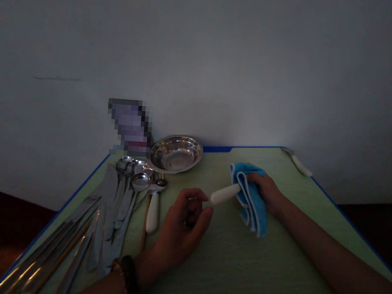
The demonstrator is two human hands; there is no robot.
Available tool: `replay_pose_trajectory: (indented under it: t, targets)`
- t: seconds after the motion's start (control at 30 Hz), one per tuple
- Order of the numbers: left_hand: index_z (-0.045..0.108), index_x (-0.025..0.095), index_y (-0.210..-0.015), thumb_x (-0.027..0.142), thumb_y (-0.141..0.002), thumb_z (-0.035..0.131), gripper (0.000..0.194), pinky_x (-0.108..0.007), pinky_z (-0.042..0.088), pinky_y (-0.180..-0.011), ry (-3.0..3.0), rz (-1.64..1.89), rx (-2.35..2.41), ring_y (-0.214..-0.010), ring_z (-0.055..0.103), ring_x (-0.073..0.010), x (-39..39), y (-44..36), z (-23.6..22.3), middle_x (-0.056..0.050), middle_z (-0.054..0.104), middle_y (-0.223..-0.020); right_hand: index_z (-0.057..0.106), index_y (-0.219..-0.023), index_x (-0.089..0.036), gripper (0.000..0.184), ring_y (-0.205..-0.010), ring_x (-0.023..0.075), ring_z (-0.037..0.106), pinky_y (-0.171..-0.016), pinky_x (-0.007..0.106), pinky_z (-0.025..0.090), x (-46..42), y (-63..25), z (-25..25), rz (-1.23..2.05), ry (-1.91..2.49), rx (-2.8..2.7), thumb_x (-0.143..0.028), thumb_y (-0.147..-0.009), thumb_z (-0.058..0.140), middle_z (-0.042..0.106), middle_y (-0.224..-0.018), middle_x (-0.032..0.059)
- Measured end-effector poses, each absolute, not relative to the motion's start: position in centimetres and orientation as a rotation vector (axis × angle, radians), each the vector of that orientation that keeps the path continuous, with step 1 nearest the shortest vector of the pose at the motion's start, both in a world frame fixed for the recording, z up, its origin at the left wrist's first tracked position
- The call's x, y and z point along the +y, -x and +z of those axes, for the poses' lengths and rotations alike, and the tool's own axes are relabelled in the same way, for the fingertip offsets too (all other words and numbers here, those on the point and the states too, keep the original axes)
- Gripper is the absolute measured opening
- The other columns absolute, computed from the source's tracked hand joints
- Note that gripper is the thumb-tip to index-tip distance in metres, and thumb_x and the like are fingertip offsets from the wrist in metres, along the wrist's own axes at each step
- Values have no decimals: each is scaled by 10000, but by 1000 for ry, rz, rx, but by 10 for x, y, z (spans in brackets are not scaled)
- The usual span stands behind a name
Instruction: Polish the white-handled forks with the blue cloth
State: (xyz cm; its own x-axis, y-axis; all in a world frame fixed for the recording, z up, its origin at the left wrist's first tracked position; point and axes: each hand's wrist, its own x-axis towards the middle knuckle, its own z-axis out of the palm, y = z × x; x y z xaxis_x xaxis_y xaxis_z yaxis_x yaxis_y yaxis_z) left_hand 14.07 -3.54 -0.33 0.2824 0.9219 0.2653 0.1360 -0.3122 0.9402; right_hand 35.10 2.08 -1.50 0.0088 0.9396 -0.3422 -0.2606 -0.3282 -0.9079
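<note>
My right hand (264, 186) is closed on a folded blue cloth (254, 206) with a pale edge. Out of the cloth's left side sticks the white handle (224, 194) of a utensil whose other end is hidden in the folds. Just left of that handle's tip is my left hand (188, 216), fingers curled, with a gap between thumb and forefinger and nothing held. Beyond it to the left lie several metal spoons (141, 181), and a white-handled utensil (153, 214) lies nearest my left wrist.
Several knives and long metal utensils (74, 228) cover the table's left side. A shiny steel bowl (177, 154) stands at the back beside a blurred-out screen-like device (129, 126). Another white-handled utensil (299, 164) lies at the far right corner of the blue-edged green table (227, 267), against the wall.
</note>
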Motion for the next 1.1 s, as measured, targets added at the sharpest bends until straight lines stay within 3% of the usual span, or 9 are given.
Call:
replay_pose_trajectory:
  t: [1.1]
  targets:
    - [424,223,-852,208,-868,448,33,-158,231,-419,-1672,1144,983,-477,304,-70,-34,-139,-6,87,346,-574,587,-750,-196,171,-440,123,569,-439,258,509,21,-351,-15,1558,1185,-908,-255,-596,628,622,-559,-46]
